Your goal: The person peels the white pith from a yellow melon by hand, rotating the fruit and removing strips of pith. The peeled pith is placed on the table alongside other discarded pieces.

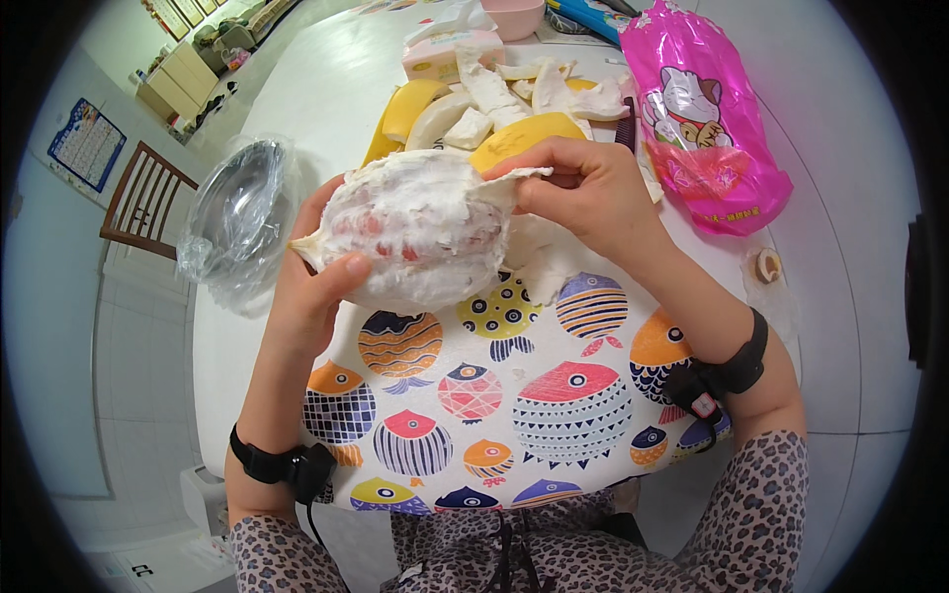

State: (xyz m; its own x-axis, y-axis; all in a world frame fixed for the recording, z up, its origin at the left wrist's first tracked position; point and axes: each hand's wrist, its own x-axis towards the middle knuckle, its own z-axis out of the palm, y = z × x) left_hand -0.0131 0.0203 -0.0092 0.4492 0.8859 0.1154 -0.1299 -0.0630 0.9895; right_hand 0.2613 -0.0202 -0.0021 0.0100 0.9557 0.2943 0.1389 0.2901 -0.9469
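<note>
A peeled pomelo (415, 230) is held above the fish-print tablecloth (474, 370), its white pith patchy with pink flesh showing through. My left hand (319, 274) grips its left end, thumb on the near side and fingers mostly hidden behind. Between the thumb and fingers of my right hand (571, 185) is a loose flap of white pith (511, 185), still joined to the fruit's right end. Just beyond the fruit lies a heap of yellow peel (526, 137) and white pith pieces (489, 89).
Left of the fruit is a metal bowl (241, 193) wrapped in clear plastic. A pink plastic bag (704, 118) with a cat picture lies at the table's right. At the back stand a tissue pack (448, 55) and a pink bowl (515, 18). A wooden chair (148, 200) is at left.
</note>
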